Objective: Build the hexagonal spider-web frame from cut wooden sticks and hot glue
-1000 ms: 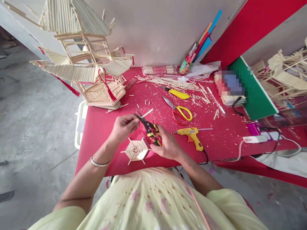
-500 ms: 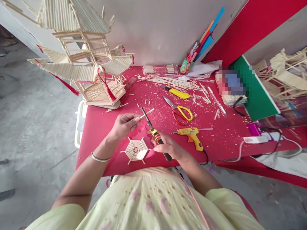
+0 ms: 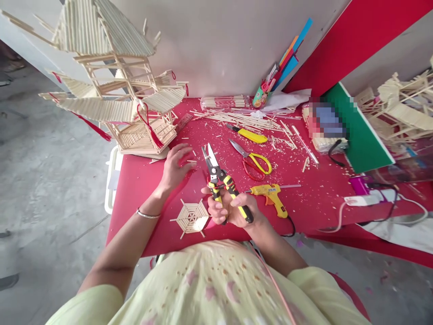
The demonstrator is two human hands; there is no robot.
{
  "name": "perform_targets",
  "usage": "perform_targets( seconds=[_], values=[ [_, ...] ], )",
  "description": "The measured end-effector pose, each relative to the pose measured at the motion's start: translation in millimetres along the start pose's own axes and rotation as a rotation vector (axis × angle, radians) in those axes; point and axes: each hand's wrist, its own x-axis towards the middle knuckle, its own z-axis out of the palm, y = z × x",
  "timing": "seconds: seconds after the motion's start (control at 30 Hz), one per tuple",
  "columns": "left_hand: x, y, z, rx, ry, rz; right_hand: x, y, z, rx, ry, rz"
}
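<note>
My right hand [image 3: 238,208] grips a pair of snips [image 3: 214,169] with yellow-and-black handles; the blades are spread and point away from me. Fingers apart, my left hand [image 3: 175,167] hovers over the table left of the blades, with no stick visible in its grasp. A short cut stick [image 3: 191,161] lies by its fingertips. Between my forearms, a flat hexagonal web of wooden sticks [image 3: 192,217] rests near the table's front edge.
A stick pagoda model [image 3: 142,131] stands at the back left. Right of the snips lie scissors [image 3: 252,158], a yellow utility knife [image 3: 250,134] and a glue gun [image 3: 272,196]. Loose sticks [image 3: 237,118] and shavings cover the back of the red table [image 3: 142,180].
The stick that my left hand held between the blades is gone from its fingers, which have spread and moved left. The snips have swung wide and turned to show their flat side.
</note>
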Motion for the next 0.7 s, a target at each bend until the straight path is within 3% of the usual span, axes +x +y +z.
perform_targets(
  seconds=[0.07,0.17,0.27,0.4,0.5,0.63,0.7],
  values=[
    [1.3,5.1,4.7,-0.232,-0.094,-0.032,5.4,-0.4,-1.4,0.058,-0.036,0.064],
    [-3.7,15.0,12.3,-0.548,-0.215,-0.213,11.8,3.4,-2.5,0.095,-0.02,0.152],
    [-11.0,19.5,13.5,-0.62,-0.171,-0.313,11.7,8.3,0.3,0.068,0.049,0.165],
    [-19.4,21.4,7.4,-0.585,-0.003,-0.376,6.2,4.6,7.0,-0.093,0.154,0.072],
    [-25.4,24.8,2.4,-0.571,0.082,-0.422,10.5,-8.5,10.0,-0.478,0.393,-0.017],
    [-31.0,28.8,-1.0,-0.584,0.092,-0.455,40.8,-28.7,8.9,-1.499,0.939,-0.024],
    [-32.1,29.7,-0.9,-0.59,0.113,-0.46,59.1,-37.8,6.1,-1.909,1.133,0.031]
  ],
)
